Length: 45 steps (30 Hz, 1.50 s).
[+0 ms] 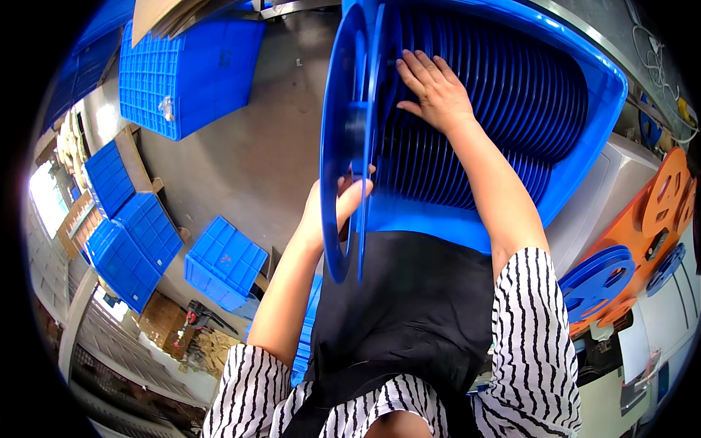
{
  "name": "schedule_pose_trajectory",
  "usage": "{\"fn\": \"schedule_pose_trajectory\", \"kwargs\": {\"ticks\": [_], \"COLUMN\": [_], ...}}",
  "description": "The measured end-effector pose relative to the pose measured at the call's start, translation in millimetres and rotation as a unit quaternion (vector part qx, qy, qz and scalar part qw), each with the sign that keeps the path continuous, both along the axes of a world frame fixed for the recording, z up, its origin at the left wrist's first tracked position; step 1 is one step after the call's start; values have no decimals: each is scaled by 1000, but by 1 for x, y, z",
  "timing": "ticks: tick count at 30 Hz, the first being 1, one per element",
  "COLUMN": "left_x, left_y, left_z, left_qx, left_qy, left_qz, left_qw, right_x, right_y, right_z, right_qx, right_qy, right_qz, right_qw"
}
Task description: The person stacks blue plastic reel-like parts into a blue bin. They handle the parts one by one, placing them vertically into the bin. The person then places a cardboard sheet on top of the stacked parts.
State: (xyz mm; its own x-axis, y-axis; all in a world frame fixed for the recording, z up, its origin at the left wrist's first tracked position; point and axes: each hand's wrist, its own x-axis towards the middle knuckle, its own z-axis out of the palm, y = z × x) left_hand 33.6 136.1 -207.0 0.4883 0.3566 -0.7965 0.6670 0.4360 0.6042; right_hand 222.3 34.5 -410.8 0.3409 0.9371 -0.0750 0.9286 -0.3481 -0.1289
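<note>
A large blue plastic reel (336, 87) with two round flanges stands on edge at the left side of a blue crate (610, 109). My left hand (342, 201) grips this reel low down, with its fingers reaching through an opening in the flange and round toward the hub. Inside the crate, many thin dark blue discs (504, 80) stand on edge, packed in two rows. On top of these discs rests my right hand (434, 91), palm down with its fingers spread, holding nothing.
Several blue crates (190, 73) stand on the floor to the left, some stacked lower down (135, 248). At the right are an orange panel (642, 233) with cut-outs and some blue reel flanges (595, 281). A black apron (401, 306) hangs against the crate's near side.
</note>
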Motion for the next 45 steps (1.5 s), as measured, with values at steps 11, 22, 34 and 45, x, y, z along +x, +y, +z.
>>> {"fn": "schedule_pose_trajectory", "kwargs": {"ticks": [11, 22, 34, 45], "left_x": [-19, -92, -28, -8], "left_y": [11, -58, -69, -168], "left_z": [-73, -13, -44, -30], "left_qx": [167, 242, 248, 221], "left_qy": [-19, 104, 14, 35], "left_qz": [-18, -150, -307, -399], "left_qw": [986, 953, 919, 889], "right_x": [2, -53, -168, -146], "right_y": [-1, -124, -415, -499], "right_z": [-3, 80, 202, 226], "right_qx": [64, 116, -20, 29], "right_qy": [44, 229, 39, 24], "right_qz": [9, -226, -603, -613], "right_qw": [997, 940, 797, 790]}}
